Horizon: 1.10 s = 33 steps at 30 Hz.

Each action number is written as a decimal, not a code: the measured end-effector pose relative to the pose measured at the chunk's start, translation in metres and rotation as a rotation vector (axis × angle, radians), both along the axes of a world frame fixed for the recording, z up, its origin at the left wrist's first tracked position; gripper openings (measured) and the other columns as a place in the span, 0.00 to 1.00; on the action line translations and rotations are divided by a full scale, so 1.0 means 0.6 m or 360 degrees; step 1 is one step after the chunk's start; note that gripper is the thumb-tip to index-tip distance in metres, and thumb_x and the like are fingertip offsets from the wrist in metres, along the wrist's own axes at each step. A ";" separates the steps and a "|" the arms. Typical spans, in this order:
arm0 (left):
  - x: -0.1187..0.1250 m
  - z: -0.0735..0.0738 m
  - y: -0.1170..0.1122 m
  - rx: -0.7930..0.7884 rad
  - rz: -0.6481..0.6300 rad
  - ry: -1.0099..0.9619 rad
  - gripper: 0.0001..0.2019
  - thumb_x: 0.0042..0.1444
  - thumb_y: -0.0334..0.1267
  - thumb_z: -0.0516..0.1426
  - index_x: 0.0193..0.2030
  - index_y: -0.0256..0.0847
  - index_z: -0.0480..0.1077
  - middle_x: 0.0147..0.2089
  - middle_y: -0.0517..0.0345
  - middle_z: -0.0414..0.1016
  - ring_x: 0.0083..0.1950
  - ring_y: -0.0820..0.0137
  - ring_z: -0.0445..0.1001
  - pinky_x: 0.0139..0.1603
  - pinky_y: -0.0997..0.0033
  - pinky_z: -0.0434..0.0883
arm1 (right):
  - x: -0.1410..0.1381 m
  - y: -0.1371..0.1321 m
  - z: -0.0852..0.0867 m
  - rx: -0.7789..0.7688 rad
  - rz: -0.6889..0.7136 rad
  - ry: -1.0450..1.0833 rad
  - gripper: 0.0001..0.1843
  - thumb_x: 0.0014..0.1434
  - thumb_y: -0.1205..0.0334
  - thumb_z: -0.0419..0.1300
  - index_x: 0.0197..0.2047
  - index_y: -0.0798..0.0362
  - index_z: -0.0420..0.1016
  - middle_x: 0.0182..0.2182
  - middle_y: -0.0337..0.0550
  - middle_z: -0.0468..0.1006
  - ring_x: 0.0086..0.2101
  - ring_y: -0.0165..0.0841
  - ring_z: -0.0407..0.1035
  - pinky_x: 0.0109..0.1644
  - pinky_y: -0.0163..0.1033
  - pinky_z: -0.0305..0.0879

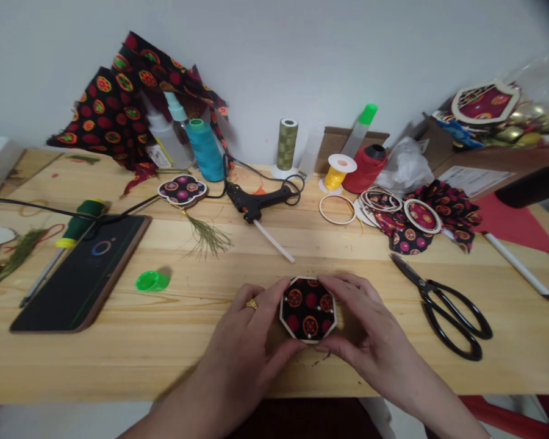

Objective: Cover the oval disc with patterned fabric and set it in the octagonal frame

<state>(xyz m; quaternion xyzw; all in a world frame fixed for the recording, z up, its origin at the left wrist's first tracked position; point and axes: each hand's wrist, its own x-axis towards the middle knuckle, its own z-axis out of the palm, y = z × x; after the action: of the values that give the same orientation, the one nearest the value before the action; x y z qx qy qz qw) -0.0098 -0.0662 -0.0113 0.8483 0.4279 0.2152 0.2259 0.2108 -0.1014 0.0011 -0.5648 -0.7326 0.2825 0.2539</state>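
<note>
An octagonal fabric-covered ornament point(309, 310) with a pale wooden rim is held near the table's front edge. Its dark cloth bears red and orange round patterns and a few small shiny beads. My left hand point(251, 335), with a ring on one finger, grips its left side between fingers and thumb. My right hand point(370, 323) closes on its right side in the same manner. Both thumbs meet the lower rim. Scissors point(432, 299) with black handles lie right of my right hand. Beyond the ornament is a black glue gun point(256, 198) with a white glue stick.
A phone point(82, 274) lies left under a screwdriver point(80, 222). Nearby are a green cap point(152, 281) and a tasselled ornament point(182, 190). Thread spools, including a blue cone point(205, 152), and bottles line the wall. Fabric scraps point(457, 213), a white pencil point(519, 267) and a cardboard box point(466, 164) occupy the right.
</note>
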 end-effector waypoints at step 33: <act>0.002 0.009 -0.001 -0.0033 -0.0029 0.0076 0.37 0.56 0.36 0.61 0.67 0.46 0.45 0.58 0.51 0.71 0.55 0.56 0.67 0.54 0.55 0.70 | -0.002 0.003 0.006 0.0029 0.0034 -0.0110 0.34 0.59 0.59 0.63 0.65 0.42 0.54 0.58 0.47 0.66 0.60 0.43 0.54 0.61 0.53 0.59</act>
<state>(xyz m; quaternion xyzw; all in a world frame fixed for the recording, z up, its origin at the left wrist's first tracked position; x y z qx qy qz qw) -0.0087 -0.0670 -0.0062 0.8547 0.4277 0.1884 0.2262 0.2098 -0.0998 0.0047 -0.5641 -0.7495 0.2586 0.2306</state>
